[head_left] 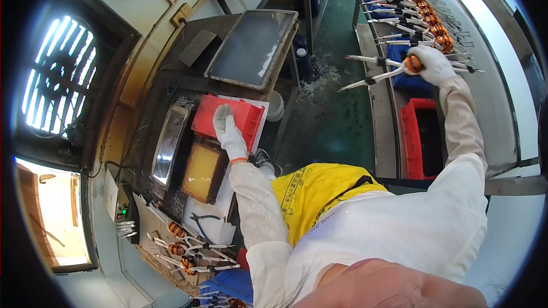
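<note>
My right hand (435,65), in a white glove, reaches out to the right and grips a copper-wound ring coil (413,65). White-sleeved leads with black bands stick out from this coil to the left. Just beyond it stands a row of similar coils (428,14) on the metal bench. My left hand (229,131), also gloved, is over the red plastic box (204,115) with its fingers stretched out and nothing in them. Whether it touches the box I cannot tell. Close by are a square pot of yellowish material (202,171) and a long trough with a shiny silvery surface (170,146).
A grey-topped tray (251,45) stands on the dark bench at left. Pliers (201,223) and more coils (178,249) lie nearer me. Another red bin (409,137) and a blue bin (408,77) sit along the right bench. A bucket (275,106) stands on the floor.
</note>
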A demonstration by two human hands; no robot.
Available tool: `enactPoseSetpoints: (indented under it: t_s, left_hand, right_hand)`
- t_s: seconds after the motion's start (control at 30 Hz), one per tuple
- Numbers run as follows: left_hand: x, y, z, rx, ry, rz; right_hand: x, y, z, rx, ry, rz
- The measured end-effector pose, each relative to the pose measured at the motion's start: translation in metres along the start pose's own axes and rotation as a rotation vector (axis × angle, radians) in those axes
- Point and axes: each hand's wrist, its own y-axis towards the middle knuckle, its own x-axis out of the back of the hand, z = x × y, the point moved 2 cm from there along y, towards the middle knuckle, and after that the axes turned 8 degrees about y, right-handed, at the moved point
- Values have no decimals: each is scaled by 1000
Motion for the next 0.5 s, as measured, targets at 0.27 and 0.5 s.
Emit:
enactPoseSetpoints:
  t_s: [0.27,0.5]
  left_hand:
    - [5,0,3,-1,8,23]
    - [3,-1,1,10,32,11]
  right_hand:
    - [23,-90,-143,-273,-91,-157]
    - [-28,-127,-208,-611,16,-240]
